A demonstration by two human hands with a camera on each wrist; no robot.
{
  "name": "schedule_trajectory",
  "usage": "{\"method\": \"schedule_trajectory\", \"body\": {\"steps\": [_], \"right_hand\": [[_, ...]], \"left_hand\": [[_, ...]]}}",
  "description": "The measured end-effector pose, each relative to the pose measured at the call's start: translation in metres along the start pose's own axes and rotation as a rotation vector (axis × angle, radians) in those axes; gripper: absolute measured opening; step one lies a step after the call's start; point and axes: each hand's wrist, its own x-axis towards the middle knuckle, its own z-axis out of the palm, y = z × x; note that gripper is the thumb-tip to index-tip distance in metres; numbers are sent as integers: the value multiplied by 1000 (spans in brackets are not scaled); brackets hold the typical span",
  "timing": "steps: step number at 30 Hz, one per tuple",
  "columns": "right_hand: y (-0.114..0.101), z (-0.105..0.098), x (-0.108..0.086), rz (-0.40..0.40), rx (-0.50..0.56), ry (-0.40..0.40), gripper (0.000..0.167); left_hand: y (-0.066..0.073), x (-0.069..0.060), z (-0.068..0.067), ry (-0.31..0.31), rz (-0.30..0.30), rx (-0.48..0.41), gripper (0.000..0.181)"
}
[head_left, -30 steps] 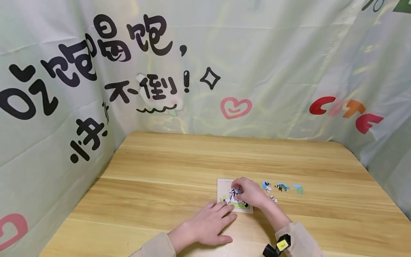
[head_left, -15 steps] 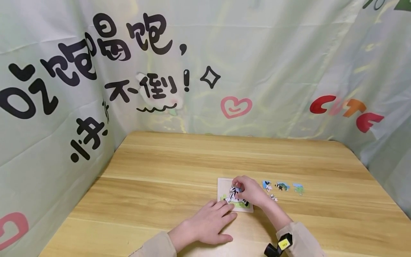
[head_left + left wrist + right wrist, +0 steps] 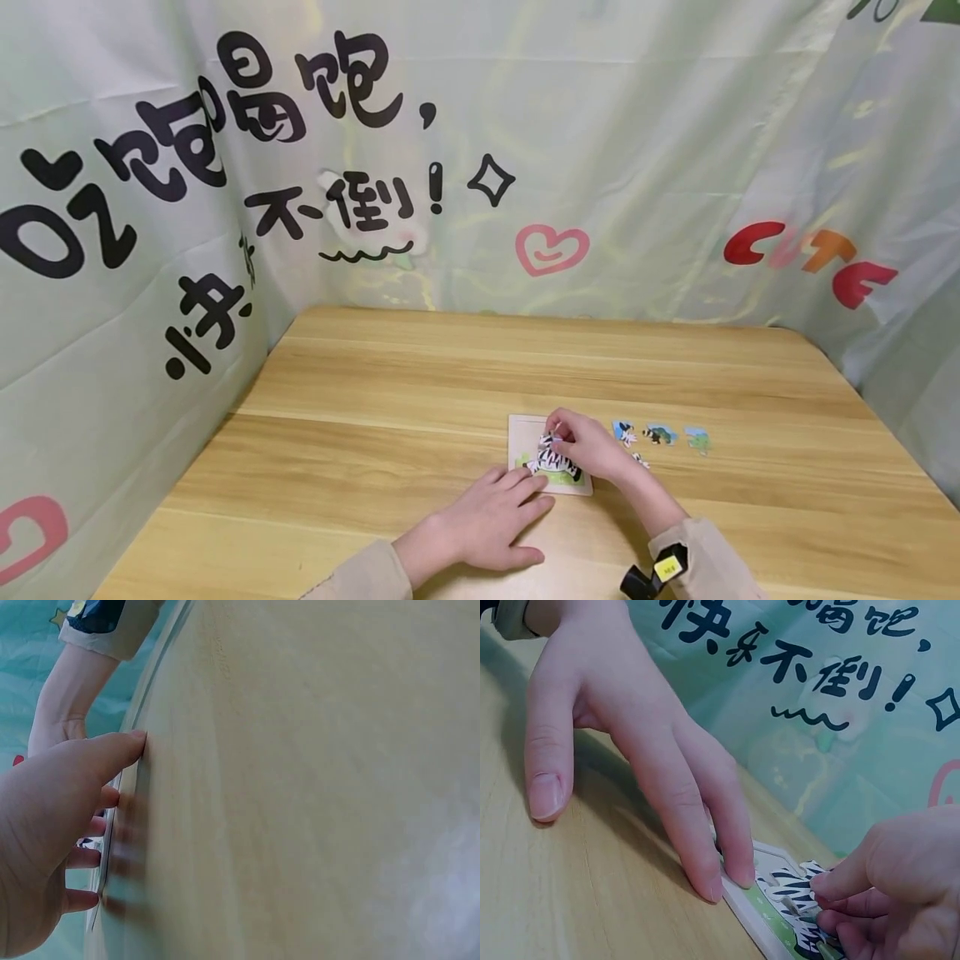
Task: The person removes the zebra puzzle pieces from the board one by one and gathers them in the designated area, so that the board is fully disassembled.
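Your left hand [image 3: 491, 523], fingers straight and loose, rests on the near-left corner of the puzzle board [image 3: 522, 435], well in from the tabletop [image 3: 360, 400]'s far edge. Your right hand [image 3: 592, 450] pinches a zebra-striped piece [image 3: 546, 445] over it; loose pieces [image 3: 660, 436] lie beyond its right edge.

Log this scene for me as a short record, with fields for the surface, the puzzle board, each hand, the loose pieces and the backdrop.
Surface: wood-grain table
Puzzle board: flat on the table, zebra picture partly assembled
Left hand: fingers extended, fingertips at the board's near edge
Right hand: pinches a zebra-striped piece at the picture; whether it is seated, cannot tell
Loose pieces: four, right of the board
Backdrop: pale curtain with black lettering
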Motion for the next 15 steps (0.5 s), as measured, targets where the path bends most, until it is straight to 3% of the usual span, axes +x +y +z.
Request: {"method": "schedule_trajectory", "body": {"steps": [5, 15], "right_hand": [[3, -2, 0, 25, 26, 2, 15], [11, -20, -1, 54, 263, 44, 18]], "left_hand": [[1, 0, -1, -5, 0, 9, 64], [1, 1, -1, -4, -4, 16, 64]]}}
